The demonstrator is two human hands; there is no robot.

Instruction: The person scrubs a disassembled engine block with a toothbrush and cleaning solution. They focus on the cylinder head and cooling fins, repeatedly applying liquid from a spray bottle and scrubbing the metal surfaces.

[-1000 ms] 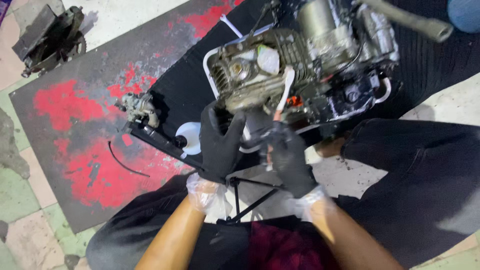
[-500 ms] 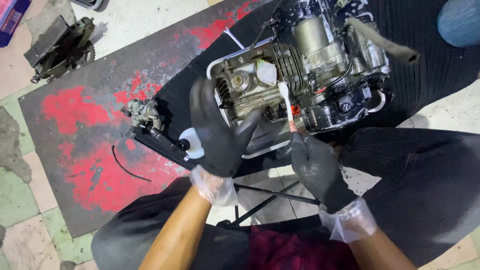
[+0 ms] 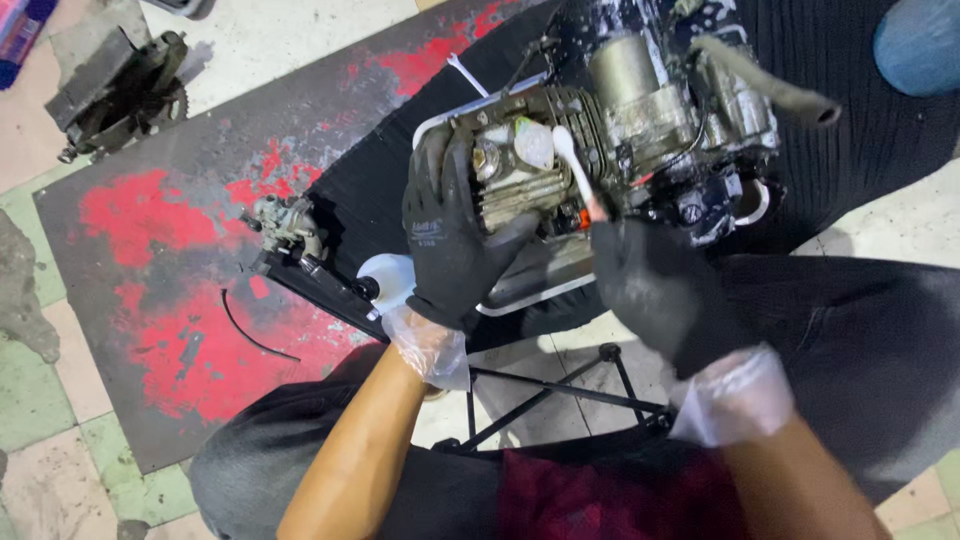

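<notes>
From the head view, the engine [image 3: 610,130] sat on a white tray [image 3: 530,295] far from the person, and the thin white tool [image 3: 572,160] could have slipped or snapped against the greasy metal if pushed sideways. The left hand [image 3: 450,245] lay with fingers [image 3: 440,165] spread wide over the engine's left end, gripping nothing. The right hand [image 3: 655,290] had its fingers closed round the tool's near end.
</notes>
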